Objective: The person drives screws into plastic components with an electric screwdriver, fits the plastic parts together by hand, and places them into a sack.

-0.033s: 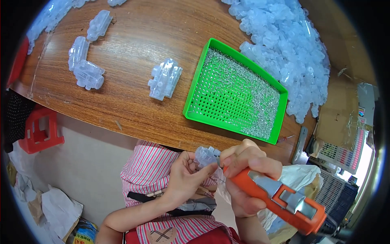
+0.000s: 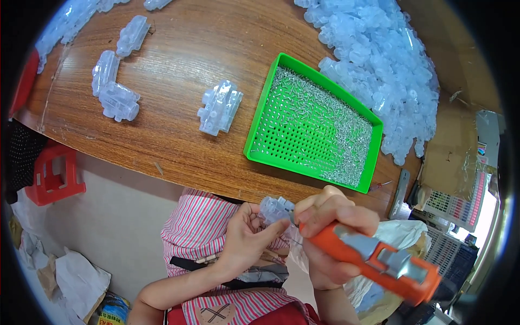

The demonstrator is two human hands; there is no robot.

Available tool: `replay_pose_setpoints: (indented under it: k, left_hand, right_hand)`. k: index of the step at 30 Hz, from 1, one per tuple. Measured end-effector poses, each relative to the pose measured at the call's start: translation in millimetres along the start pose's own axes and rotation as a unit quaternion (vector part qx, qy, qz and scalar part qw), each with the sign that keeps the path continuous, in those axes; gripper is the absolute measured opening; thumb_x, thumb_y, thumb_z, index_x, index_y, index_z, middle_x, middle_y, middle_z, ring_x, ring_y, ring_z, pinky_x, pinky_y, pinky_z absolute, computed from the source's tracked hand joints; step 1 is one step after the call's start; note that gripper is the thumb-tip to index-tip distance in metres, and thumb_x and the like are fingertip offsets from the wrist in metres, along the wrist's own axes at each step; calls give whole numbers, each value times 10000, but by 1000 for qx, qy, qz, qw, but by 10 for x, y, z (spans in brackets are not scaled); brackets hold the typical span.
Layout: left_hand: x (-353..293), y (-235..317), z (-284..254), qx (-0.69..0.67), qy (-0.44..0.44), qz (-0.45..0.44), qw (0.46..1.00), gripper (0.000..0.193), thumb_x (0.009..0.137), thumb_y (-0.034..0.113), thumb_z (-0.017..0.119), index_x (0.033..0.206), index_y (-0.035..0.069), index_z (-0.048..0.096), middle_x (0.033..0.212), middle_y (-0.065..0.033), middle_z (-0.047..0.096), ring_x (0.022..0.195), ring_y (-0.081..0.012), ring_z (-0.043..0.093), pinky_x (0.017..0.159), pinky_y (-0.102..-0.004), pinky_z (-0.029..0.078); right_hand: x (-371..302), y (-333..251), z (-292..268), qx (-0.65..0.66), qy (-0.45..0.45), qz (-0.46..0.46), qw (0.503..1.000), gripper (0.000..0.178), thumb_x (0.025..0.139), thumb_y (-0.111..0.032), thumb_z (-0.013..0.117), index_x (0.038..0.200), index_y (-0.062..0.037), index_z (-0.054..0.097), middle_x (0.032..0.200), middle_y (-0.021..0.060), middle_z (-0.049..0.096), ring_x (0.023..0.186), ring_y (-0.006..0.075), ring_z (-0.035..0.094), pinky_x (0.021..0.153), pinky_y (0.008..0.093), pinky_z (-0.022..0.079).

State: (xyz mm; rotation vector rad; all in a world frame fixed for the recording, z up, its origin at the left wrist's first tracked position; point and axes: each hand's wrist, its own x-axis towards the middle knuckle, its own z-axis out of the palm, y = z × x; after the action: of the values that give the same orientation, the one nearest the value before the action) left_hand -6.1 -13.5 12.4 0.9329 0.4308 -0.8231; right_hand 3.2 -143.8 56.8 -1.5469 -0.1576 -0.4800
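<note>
Wooden worktop [image 2: 189, 49], rounded near edge, seen from above; pale floor below it, a red stool [image 2: 54, 173] at the left and crumpled paper [image 2: 70, 276] lower left.

On the worktop: a green perforated tray [image 2: 260, 143] sits toward the right, near the front edge, with small metal screws [image 2: 336, 146] spread over its right half. A large heap of clear plastic parts [image 2: 379, 65] fills the far right corner, touching the tray's right side. One clear plastic part [image 2: 219, 108] lies alone in the middle, just left of the tray. More clear pieces [image 2: 114, 92] lie along the left edge.

Your hands are off the worktop, below its front edge, over your striped shirt. Your left hand [image 2: 244, 238] pinches a small clear plastic piece [image 2: 273, 208] between thumb and fingertips. Your right hand [image 2: 330, 227] is closed around an orange electric screwdriver [image 2: 379, 260], its tip end against the piece. The bit itself is too small to tell apart.
</note>
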Motion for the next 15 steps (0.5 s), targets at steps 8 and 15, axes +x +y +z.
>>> replay_pose_setpoints:
  k: [8,15]
  left_hand:
    - [-87,144,29,52,-144,-62,986,292,931,92,556,1175,-13,434,1016,-58,599,861,-74,587,739,-228,523]
    - [-44,139,-4,84,-156,-86,980,309,958,132,517,1201,-25,408,1088,-70,574,925,-88,579,792,-238,513]
  right_hand:
    - [584,81,-421,41,132,-72,988,744,817,-686,486,1144,-18,489,616,97,516,598,187,443,482,315,444]
    - [568,321,-331,-69,184,-23,980,740,812,-709,438,1103,-33,506,548,95,478,524,175,381,428,332,417]
